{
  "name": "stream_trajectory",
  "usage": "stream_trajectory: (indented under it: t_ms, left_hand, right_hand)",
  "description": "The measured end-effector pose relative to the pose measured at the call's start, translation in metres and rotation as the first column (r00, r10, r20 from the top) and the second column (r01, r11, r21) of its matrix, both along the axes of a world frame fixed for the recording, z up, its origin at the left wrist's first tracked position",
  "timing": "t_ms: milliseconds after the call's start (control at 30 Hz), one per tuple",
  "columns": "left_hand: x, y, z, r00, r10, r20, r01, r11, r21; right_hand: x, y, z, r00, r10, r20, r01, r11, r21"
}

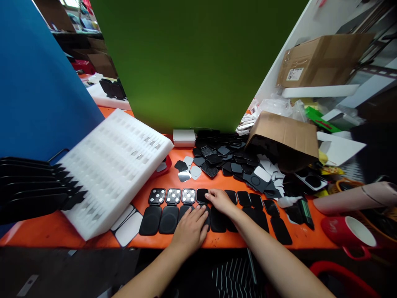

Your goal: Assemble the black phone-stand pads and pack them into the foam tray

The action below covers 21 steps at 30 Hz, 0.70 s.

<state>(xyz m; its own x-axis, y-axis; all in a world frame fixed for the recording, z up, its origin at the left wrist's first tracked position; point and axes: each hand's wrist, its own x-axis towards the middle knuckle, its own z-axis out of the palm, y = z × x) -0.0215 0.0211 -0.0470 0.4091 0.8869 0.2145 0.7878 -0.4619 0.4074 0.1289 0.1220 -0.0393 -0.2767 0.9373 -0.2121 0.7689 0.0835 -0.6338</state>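
A row of black hinged folding pads lies along the front of the orange table. Each has a small square panel above a larger rounded panel point(150, 221). My left hand point(190, 227) lies flat, fingers stretched out, over the larger panels in the middle of the row. With its fingertips, my right hand point(221, 201) pinches at the right edge of a small black square panel point(202, 195). Just left of it, three open square panels point(188, 195) show round white dots on a silvery face. Plain black panels point(243, 198) continue to the right.
A white foam tray point(118, 165) with slots leans at left beside black plates point(34, 186). Behind the row are a heap of black parts point(217, 155) and an open cardboard box point(285, 132). A red mug point(336, 229) and pink bottle point(350, 198) stand right.
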Motion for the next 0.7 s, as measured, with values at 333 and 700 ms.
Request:
stream_trajectory:
  t_ms: [333,700]
  left_hand:
    - [0.000,0.001,0.000,1.000,0.005,0.011,-0.006,0.999,0.032]
    - [-0.001,0.001,-0.002,1.000,-0.010,0.013,0.009,0.997,0.071]
  right_hand:
    - [-0.007,0.013,0.003,0.969,0.045,0.242,-0.034,0.998,-0.050]
    - [-0.015,0.010,0.020,0.896,0.065,0.439,-0.083,0.996,0.021]
